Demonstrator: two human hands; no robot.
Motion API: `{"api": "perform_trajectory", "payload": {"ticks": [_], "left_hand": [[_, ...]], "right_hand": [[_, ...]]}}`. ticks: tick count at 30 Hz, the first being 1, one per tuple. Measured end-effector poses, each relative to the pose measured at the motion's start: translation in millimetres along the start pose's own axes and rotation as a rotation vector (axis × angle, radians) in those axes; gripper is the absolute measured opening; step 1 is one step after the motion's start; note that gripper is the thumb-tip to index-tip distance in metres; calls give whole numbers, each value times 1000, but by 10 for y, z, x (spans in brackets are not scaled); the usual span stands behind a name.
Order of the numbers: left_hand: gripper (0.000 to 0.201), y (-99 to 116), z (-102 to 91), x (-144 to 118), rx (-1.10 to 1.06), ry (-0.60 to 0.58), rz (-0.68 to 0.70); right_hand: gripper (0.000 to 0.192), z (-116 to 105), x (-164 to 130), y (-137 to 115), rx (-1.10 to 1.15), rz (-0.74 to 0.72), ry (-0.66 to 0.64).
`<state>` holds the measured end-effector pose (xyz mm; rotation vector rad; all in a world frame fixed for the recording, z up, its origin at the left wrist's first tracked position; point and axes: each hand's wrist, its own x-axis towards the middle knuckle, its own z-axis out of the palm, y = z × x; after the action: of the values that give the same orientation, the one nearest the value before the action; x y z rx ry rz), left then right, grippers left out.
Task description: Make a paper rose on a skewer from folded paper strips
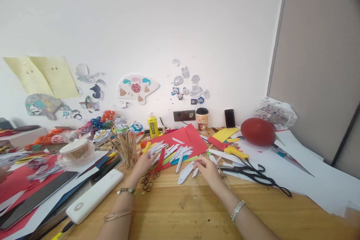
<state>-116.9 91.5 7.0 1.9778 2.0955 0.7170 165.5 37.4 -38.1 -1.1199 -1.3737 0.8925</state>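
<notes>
1. Our left hand (145, 163) bends its fingers, partly open, at the pile of narrow folded white paper strips (158, 147); we cannot tell its hold.
2. The wider, pointed white paper piece (185, 174) lies between our hands.
3. Our right hand (206, 165) curls loosely at its upper end, grip unclear; light pinching should spare the creases.

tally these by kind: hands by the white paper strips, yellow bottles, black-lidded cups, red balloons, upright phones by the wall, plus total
Hands by the white paper strips: 2 (left hand, right hand)
Yellow bottle: 1
Black-lidded cup: 1
Red balloon: 1
Upright phone: 1
Total: 6
</notes>
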Motion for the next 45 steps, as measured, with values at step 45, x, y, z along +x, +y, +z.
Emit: {"api": "perform_trajectory", "payload": {"ticks": [45], "left_hand": [[51, -193, 347, 96, 376, -51, 302]], "right_hand": [[22, 6, -44, -41, -210, 23, -111]]}}
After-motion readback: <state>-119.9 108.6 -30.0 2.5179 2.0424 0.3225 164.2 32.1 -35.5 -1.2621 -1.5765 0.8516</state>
